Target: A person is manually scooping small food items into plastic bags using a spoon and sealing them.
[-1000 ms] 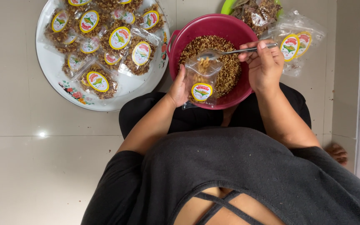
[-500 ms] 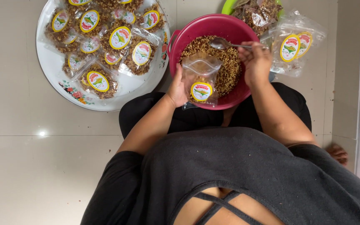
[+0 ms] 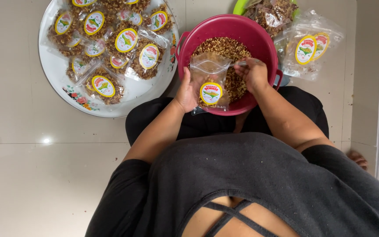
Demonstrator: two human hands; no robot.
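Bagging station, seen from above. Left hand (image 3: 186,91) grips a small clear pouch (image 3: 210,83) by its left edge, fingers clamped on the plastic, mouth held open toward the far side; the pouch hangs over the near half of the red basin (image 3: 259,35). Pouch bears a round yellow-rimmed label and shows brown mix in its lower part only, upper part clear; judged partly filled.

Right hand (image 3: 252,73) is closed around the handle of a metal spoon (image 3: 241,63), fingers wrapped tight; spoon lies level, bowl end at the pouch mouth. Whether the bowl carries mix cannot be told, plastic hides it.

Basin holds a good heap of loose brown crumbled mix (image 3: 224,48), covering the floor of the basin.

Done so far, by the lie of things: a dozen or so filled, labelled pouches (image 3: 126,40) piled on the round white tray (image 3: 58,83), far left. More labelled pouches (image 3: 305,49) lie far right beside the basin, looking flat and mostly empty; a green dish (image 3: 238,7) with wrapped mix sits behind them.

Judgement: well into the batch, with the current pouch unfinished and plenty of mix left.
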